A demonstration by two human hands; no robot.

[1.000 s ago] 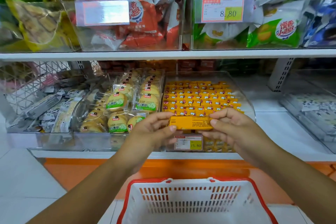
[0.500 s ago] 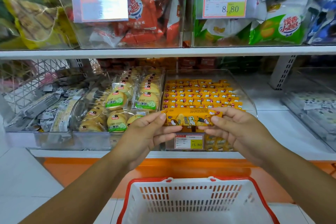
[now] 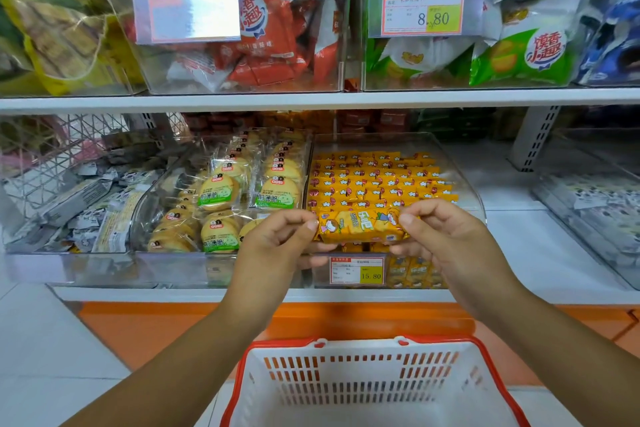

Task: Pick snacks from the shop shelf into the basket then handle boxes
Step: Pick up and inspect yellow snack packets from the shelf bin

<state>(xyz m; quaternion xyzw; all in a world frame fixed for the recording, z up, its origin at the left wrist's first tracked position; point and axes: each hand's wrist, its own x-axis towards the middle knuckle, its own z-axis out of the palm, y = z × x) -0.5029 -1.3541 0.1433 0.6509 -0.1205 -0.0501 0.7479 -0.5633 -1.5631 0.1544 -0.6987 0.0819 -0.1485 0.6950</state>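
Above the white basket (image 3: 277, 344), 1 yellow snack pack (image 3: 360, 226) is held flat, in front of the lower shelf (image 3: 530, 253). Its left end is pinched by the left hand (image 3: 273, 248) and its right end by the right hand (image 3: 448, 243), so both ends are hidden under fingers. Only the far part of the basket is seen. Its near side is cut off at the bottom edge.

Just behind the pack, 1 clear bin (image 3: 465, 180) is filled with rows of the same yellow packs. They are too many and too small to be counted. Round biscuit packs (image 3: 218, 192) are stacked in the next bin to the left, and the lower ones are covered. Grey packs (image 3: 69, 204) at the far left are blurred.

3 price tags are seen. 1 tag (image 3: 357, 270) on the yellow bin is marked 15.80. 1 tag (image 3: 423, 10) on the upper shelf is marked 8.80. 1 more tag (image 3: 187, 17) is washed out by glare and cannot be read. Red bags (image 3: 273, 45) and green bags (image 3: 519, 57) are cut off at the top edge.
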